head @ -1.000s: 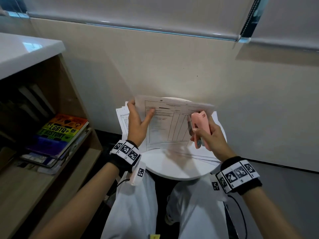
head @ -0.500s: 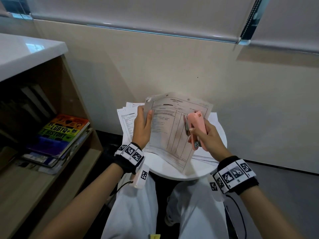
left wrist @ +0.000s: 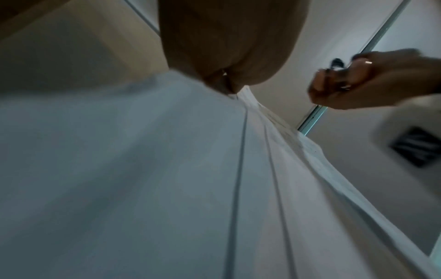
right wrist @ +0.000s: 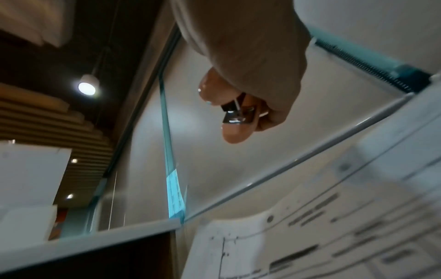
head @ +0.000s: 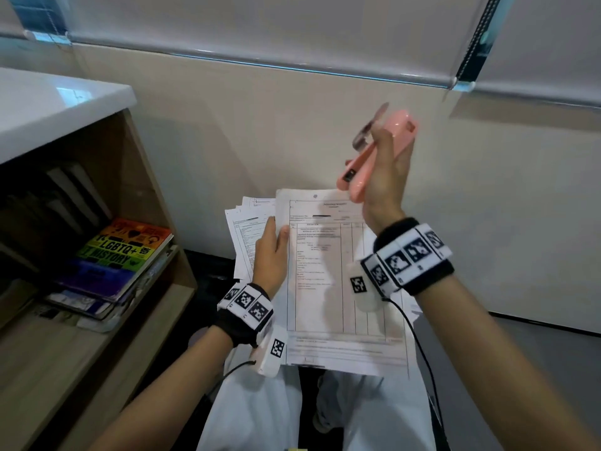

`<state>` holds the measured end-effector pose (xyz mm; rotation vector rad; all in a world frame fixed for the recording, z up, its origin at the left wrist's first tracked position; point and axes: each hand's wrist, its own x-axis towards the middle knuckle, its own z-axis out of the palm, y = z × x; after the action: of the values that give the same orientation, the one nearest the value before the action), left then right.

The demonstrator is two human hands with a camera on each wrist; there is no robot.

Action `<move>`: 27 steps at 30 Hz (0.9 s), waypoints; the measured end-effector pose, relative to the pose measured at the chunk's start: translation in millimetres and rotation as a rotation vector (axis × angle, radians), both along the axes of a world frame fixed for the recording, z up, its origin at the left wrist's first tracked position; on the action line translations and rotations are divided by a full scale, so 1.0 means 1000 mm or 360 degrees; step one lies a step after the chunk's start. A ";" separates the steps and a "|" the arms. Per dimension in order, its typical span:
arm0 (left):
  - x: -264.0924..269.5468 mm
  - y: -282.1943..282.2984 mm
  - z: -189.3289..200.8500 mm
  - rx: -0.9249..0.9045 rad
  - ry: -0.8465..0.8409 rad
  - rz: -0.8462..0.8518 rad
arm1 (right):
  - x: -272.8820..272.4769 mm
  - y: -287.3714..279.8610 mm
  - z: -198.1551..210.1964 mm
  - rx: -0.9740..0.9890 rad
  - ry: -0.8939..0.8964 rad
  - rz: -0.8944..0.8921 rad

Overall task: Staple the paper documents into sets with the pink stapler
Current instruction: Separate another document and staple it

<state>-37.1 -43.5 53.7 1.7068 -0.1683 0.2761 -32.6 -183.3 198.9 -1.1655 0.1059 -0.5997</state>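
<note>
My right hand (head: pixel 385 167) grips the pink stapler (head: pixel 377 154), raised high above the papers with its metal jaw hinged apart; the right wrist view shows the stapler (right wrist: pixel 238 117) under my curled fingers. My left hand (head: pixel 271 255) holds a set of printed documents (head: pixel 341 281) by its left edge, thumb on top, tilted toward my lap. In the left wrist view the paper (left wrist: pixel 167 169) fills most of the picture and the right hand (left wrist: pixel 372 81) shows at the upper right. More loose sheets (head: pixel 247 222) lie beneath, to the left.
A wooden shelf unit (head: pixel 136 177) with a white top stands at the left, holding a rainbow-covered book (head: pixel 126 249) on a stack. A beige wall (head: pixel 292 125) runs behind. The small round table is hidden under the papers. My white-clothed legs (head: pixel 260 411) are below.
My right hand has lifted the stapler up and away from the paper's right edge. The held set has turned and swung down toward my lap in the left hand.
</note>
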 end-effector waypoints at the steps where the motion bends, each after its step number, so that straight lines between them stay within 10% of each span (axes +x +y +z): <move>1: -0.005 -0.001 -0.003 0.0001 0.0002 -0.0011 | 0.008 0.009 -0.001 -0.0021 0.0026 -0.0021; 16: -0.026 -0.003 -0.012 0.0186 -0.0057 0.0030 | 0.045 0.067 -0.060 -0.1020 0.0481 -0.0269; 27: -0.021 0.000 -0.016 0.0234 -0.0051 -0.0029 | 0.045 0.066 -0.064 -0.0802 0.0483 -0.0144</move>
<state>-58.2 -43.6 38.2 1.8462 -0.2325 0.2833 12.8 -117.7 135.1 -1.7458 0.2788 -0.5394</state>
